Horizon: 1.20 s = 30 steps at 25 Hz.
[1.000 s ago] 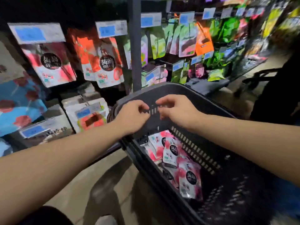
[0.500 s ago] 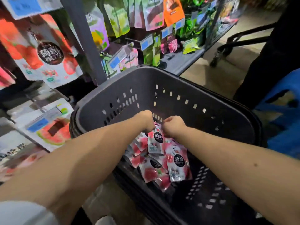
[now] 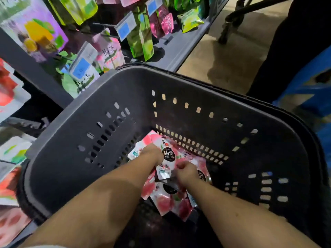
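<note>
Basket floor point(image 3: 225, 178): pouch point(image 3: 168, 159) between curled fingers point(image 3: 180, 166)

- Fingertips of the left hand point(image 3: 152, 155) are hidden under the left edge of the top pouch point(image 3: 168, 158). Those of the right hand point(image 3: 184, 171) are tucked out of sight at its lower corner.
- The pouches beneath point(image 3: 166, 203) are largely covered by both hands and forearms, so their number cannot be made out.
- The basket point(image 3: 188, 86) is cut off by the lower and right edges of the frame.
- Print on the blue shelf tags point(image 3: 81, 68) is too blurred to be read.
- The packets point(image 3: 9, 93) at far left are smeared and cropped.
- A dark-clothed figure point(image 3: 295, 42), upper right, is cut by the top edge.
</note>
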Tool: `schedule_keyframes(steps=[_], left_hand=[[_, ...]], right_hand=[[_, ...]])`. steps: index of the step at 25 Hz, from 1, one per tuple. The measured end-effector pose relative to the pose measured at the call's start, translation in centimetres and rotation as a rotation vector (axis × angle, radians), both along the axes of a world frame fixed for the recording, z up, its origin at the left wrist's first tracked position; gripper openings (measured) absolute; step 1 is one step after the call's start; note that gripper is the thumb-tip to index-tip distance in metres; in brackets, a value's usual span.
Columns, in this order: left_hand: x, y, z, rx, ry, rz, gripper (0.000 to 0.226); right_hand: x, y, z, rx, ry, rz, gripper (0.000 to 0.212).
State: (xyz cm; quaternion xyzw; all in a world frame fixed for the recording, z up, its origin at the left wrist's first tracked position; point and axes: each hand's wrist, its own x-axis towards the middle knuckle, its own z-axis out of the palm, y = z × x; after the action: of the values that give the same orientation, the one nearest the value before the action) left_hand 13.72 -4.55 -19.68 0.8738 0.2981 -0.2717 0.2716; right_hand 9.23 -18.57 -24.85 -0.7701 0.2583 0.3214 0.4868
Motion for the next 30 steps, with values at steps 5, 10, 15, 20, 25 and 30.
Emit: schedule_keyframes(steps=[5,10,15,20,25,30], left_hand=[[0.0,-0.1,-0.8,-0.038,0.084,0.092,0.037],[-0.2,0.1,-0.3,-0.048,0.145,-0.005,0.045],[0.3,1.2,1.2,-0.075,0.054,-0.087,0.035],[0.1,2.1,2.1,-0.187,-0.056,-0.186,0.017],[-0.3,4.3,2.0,-0.389,-0.035,-0.118,0.025],[-0.5,4.6,4.1,-0.303,0.133,-0.058,0.086]], right_hand=[[-0.9,1.2,-4.0,0.144,0.057,-0.131,0.051],[-1.5,1.6,-1.0,0.236,0.13,-0.245,0.041],[-0.9,2.5,1.3,0.499,0.216,-0.288,0.05],[-0.2,-0.8,0.9,-0.231,0.049,-0.006,0.013],[0.2,-3.2,-2.5,-0.607,0.207,0.212,0.08],[-0.5,-3.7,-4.5,-0.585,0.322,0.24,0.113]])
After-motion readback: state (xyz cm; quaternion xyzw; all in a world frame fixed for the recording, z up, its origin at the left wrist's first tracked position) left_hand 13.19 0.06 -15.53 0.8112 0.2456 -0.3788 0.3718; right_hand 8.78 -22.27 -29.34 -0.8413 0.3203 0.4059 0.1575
